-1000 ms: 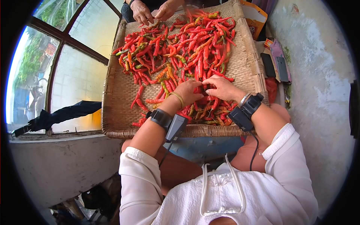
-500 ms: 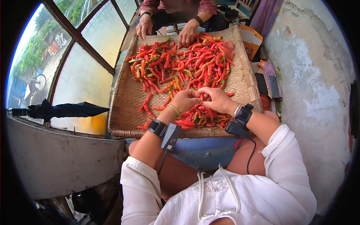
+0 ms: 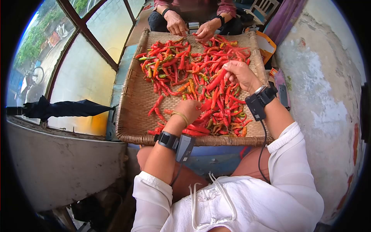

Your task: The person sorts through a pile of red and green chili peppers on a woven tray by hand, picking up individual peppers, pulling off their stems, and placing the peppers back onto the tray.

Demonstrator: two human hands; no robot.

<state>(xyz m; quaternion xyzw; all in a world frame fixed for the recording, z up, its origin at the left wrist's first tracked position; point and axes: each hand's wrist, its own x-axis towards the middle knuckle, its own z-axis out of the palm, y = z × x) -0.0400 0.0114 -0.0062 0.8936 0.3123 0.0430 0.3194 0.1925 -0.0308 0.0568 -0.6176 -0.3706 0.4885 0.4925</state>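
Observation:
Red chili peppers (image 3: pixel 222 102), with some orange and green ones among them, lie heaped in a square woven basket tray (image 3: pixel 131 100). My right hand (image 3: pixel 242 74) is raised over the right part of the heap, its fingers pinched on the upper end of a long red chili pepper (image 3: pixel 217 80) that slants down to the left. Low over the near part of the tray, my left hand (image 3: pixel 188 110) is closed, and a red chili pepper (image 3: pixel 206 105) sticks out from its fingertips. Its thumb and finger pads are partly hidden.
Across the tray, another person's two hands (image 3: pixel 176 24) work at its far edge, one on a pepper. A folded black umbrella (image 3: pixel 69 110) lies along the window ledge at left. At right are a phone (image 3: pixel 283 96) and a rough wall (image 3: pixel 317 92).
My hands, together before, have moved apart. My right hand went up and right with a chili pepper; my left shifted slightly down. The other person's hands have drawn closer together.

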